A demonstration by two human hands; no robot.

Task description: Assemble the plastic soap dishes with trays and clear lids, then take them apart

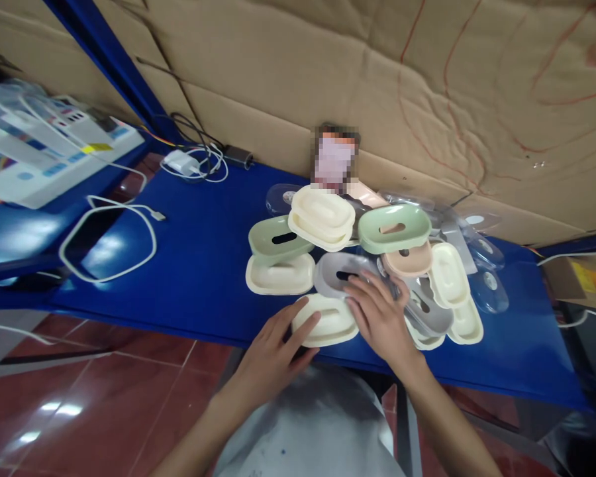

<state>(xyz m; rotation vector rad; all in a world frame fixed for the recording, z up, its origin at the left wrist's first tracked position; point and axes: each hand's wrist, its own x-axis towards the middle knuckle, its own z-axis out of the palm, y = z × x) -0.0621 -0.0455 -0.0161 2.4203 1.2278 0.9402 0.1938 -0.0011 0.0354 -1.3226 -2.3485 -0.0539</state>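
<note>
A cream oval plastic soap dish [328, 321] lies at the near edge of the blue table [198, 265]. My left hand [273, 354] grips its left end, thumb on the rim. My right hand [380, 318] rests on its right end, fingers spread toward a grey dish [335, 271]. Behind them is a loose pile of several similar dishes: a green one [395, 228], another green one [275, 240], a cream one on top [322, 215], a pink one [407, 262] and clear plastic lids [487, 278].
White charging cables [106, 242] and a white charger [183, 162] lie on the table's left part. Printed boxes [44, 156] sit at far left. Cardboard sheets [377, 86] form the back wall. Red tiled floor [79, 397] is below the table's near edge.
</note>
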